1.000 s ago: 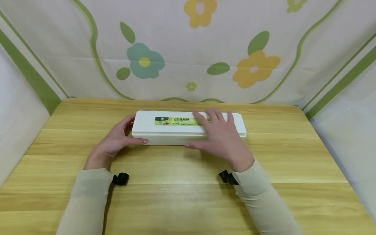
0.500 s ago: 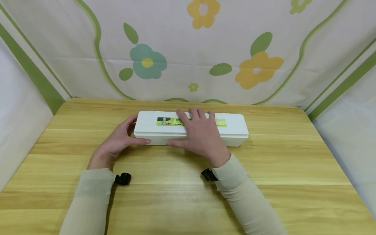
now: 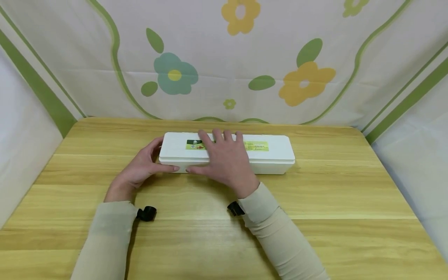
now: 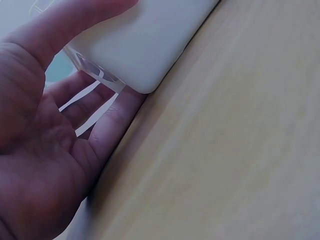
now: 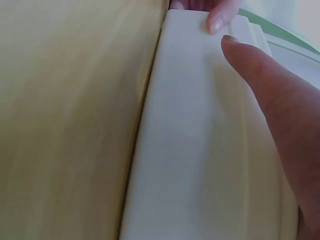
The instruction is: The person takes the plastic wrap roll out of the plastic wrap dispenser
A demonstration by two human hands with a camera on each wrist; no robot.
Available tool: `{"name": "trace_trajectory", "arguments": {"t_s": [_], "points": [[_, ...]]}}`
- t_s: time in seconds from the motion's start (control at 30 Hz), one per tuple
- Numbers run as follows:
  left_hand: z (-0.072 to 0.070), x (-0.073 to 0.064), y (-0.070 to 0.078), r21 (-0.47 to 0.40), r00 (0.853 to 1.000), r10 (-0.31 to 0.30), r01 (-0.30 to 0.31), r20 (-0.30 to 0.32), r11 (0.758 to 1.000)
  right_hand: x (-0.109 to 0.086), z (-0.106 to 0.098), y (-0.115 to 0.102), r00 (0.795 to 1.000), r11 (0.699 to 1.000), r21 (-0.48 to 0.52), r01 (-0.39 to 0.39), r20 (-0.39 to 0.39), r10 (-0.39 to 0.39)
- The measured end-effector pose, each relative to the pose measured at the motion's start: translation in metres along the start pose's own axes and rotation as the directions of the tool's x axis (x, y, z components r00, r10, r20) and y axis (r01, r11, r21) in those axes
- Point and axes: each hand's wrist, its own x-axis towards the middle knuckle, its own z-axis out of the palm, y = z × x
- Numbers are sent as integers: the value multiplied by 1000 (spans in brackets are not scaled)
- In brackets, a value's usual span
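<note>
A long white plastic-wrap box (image 3: pixel 269 157) with a lid and a green-and-yellow label (image 3: pixel 257 146) lies crosswise on the wooden table. Its lid is down. My left hand (image 3: pixel 140 167) grips the left end, thumb on the front face and the other fingers round behind. In the left wrist view, those fingers (image 4: pixel 110 120) reach past the box's end (image 4: pixel 145 55). My right hand (image 3: pixel 229 163) lies over the lid left of centre, fingers spread toward the far edge, covering part of the label. Its thumb (image 5: pixel 270 80) extends along the front side, close to the left thumb (image 5: pixel 220 17).
The wooden table (image 3: pixel 196 241) has a rounded far edge just behind the box. Beyond it hangs a pale curtain (image 3: pixel 217 58) with flowers and green lines. White cloth sides stand left and right. A black wrist mount (image 3: pixel 147 213) sits at the left cuff.
My right hand has slid left along the lid, from its right part to left of centre, uncovering the label's right end. My left hand and the box stay in place.
</note>
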Motion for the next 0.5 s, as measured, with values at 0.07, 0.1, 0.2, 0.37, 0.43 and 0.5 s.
{"name": "trace_trajectory", "arguments": {"t_s": [0.07, 0.1, 0.2, 0.37, 0.43, 0.5], "points": [[0, 0, 0, 6, 1000, -1, 1, 1, 1000, 0, 0, -1, 1000, 1000, -9, -12, 0, 12], [0, 0, 0, 6, 1000, -2, 2, 1, 1000, 0, 0, -1, 1000, 1000, -11, -19, 2, 19], [0, 0, -1, 3, 1000, -1, 1, 1, 1000, -1, -1, -2, 999, 999, -5, -41, 9, 41], [1, 0, -1, -8, 1000, -4, 4, 1, 1000, -3, 0, -2, 998, 999, -2, -53, -32, 53], [1, 0, 0, -9, 1000, -6, 6, -2, 1000, -3, 3, -2, 997, 999, 2, -45, -70, 45], [1, -1, 0, -10, 1000, -9, 9, -4, 1000, -3, 6, -1, 993, 999, 6, -32, -110, 32]]}}
